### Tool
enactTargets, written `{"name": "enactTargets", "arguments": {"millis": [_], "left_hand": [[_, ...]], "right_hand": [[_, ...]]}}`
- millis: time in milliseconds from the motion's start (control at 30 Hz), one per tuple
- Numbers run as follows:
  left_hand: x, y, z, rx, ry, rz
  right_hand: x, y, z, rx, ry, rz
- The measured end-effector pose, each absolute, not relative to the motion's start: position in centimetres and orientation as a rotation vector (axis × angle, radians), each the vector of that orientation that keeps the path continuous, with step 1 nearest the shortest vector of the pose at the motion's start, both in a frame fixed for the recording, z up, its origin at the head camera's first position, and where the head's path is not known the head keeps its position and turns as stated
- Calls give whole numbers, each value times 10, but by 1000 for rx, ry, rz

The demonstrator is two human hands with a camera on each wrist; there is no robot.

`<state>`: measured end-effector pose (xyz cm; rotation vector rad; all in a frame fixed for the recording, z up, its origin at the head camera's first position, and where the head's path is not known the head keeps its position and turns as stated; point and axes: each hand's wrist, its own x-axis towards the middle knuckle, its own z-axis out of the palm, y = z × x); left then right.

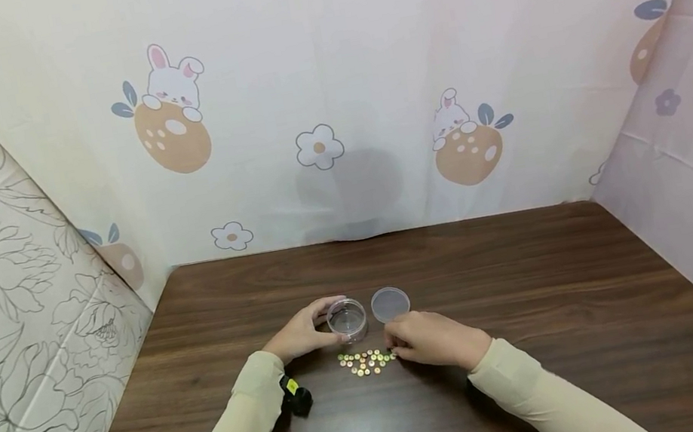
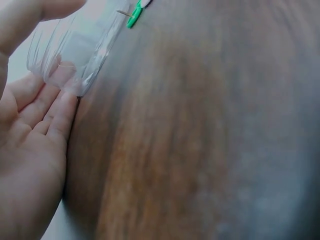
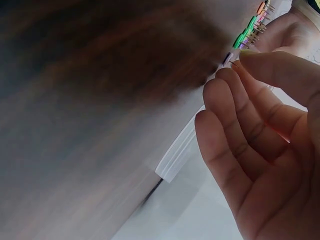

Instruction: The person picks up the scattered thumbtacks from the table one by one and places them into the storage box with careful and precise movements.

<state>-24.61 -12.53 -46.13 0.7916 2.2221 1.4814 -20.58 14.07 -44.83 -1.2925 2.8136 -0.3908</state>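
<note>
My left hand [image 1: 302,332] holds a clear round plastic jar [image 1: 348,326] standing on the table, thumb on the near side and fingers on the far side. The left wrist view also shows the fingers against the jar [image 2: 80,50]. Several colourful thumbtacks [image 1: 363,364] lie in front of the jar, and in the right wrist view their pins point up. At the right end of this group is my right hand [image 1: 432,339]. Its thumb and index finger pinch the pin of a pale purple thumbtack [image 3: 228,58], low over the table.
Behind my right hand lies a clear round lid [image 1: 390,303], flat on the brown wooden table [image 1: 534,268]. A printed cloth [image 1: 257,93] hangs along the back edge, with more cloth at both sides. A black wrist device [image 1: 297,396] sits under my left wrist.
</note>
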Motion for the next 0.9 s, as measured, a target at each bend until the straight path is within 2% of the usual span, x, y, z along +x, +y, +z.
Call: {"name": "enactTargets", "arguments": {"millis": [900], "left_hand": [[-247,-125,-465,809,2203,1491]], "right_hand": [[-213,137,-446,-1298,2800,-399]]}}
